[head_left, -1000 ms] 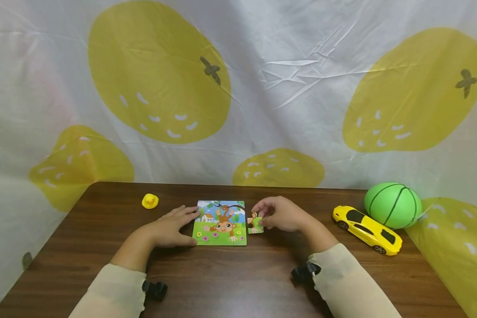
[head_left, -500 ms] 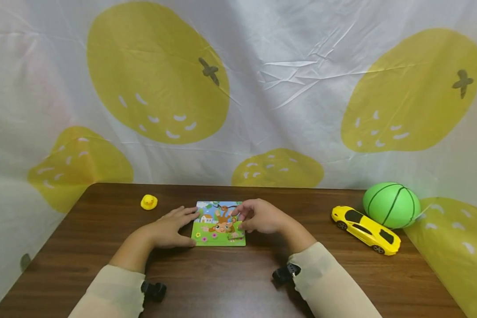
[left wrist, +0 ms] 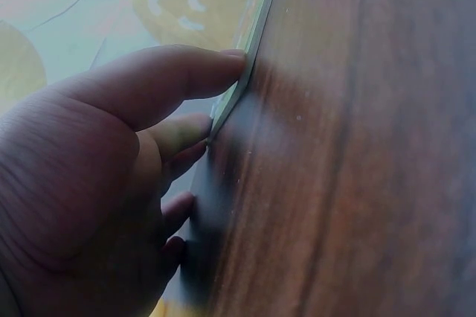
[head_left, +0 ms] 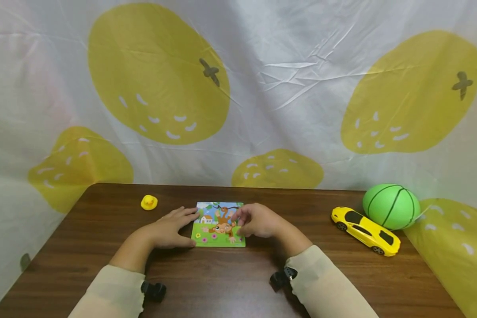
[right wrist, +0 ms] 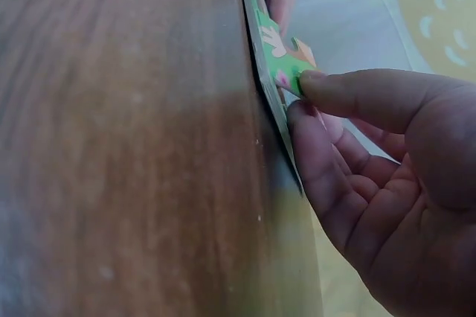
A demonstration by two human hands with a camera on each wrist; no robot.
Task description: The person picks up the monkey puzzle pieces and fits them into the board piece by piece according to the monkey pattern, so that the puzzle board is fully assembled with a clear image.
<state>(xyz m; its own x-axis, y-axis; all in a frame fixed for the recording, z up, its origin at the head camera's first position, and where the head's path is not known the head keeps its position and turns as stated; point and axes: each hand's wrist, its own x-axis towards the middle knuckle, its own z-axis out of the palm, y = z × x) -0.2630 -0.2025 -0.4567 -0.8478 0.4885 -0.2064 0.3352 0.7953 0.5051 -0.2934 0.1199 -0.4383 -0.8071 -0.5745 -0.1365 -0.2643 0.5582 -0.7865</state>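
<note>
A square jigsaw puzzle [head_left: 218,240] with a cartoon monkey picture lies flat on the table in the head view. My left hand [head_left: 171,229] rests at its left side, fingers spread and nearly straight, the thumb on its lower left corner. In the left wrist view that thumb [left wrist: 186,75] touches the puzzle's edge. Over the puzzle's right side, my right hand [head_left: 260,221] pinches a puzzle piece [right wrist: 286,64] between thumb and index finger. The piece is green with a pale monkey hand and a bit of orange, raised at a tilt above the board. From the head, fingers cover most of it.
A small yellow rubber duck [head_left: 149,202] stands at the back left of the brown wooden table [head_left: 222,282]. To the right are a yellow toy car [head_left: 365,230] and a green ball [head_left: 391,206]. A lemon-print curtain [head_left: 286,110] hangs behind.
The right hand has carried the puzzle piece leftward from beside the puzzle to over its right part, then slightly lower. The left hand has stayed in place.
</note>
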